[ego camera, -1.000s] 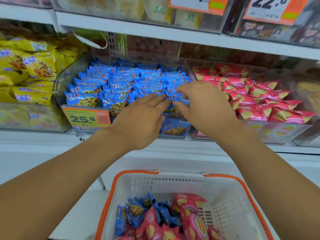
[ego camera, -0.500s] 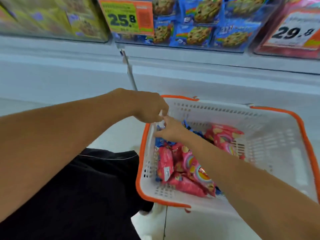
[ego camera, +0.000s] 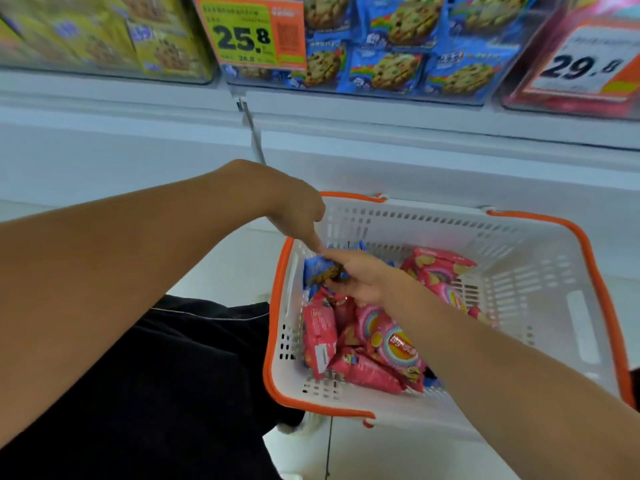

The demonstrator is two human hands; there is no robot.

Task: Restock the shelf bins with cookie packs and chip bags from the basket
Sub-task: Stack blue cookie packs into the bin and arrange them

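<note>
White shelf (ego camera: 346, 112) up top w/ clear bins (ego camera: 391, 81) on it. Floor (ego camera: 398, 455) below, basket (ego camera: 585, 271) over it.

**Basket lower right, shelf bins across top**

White plastic basket with orange rim (ego camera: 277, 327) sits lower right of frame, below the shelf. Pink chip bags (ego camera: 388, 341) lie in its left half; blue cookie pack (ego camera: 320, 271) at the inner upper-left corner, under both hands. Clear bin of blue cookie packs (ego camera: 391, 53) top centre, yellow-pack bin (ego camera: 104, 39) top left, pink-pack bin (ego camera: 581, 64) top right.
</note>
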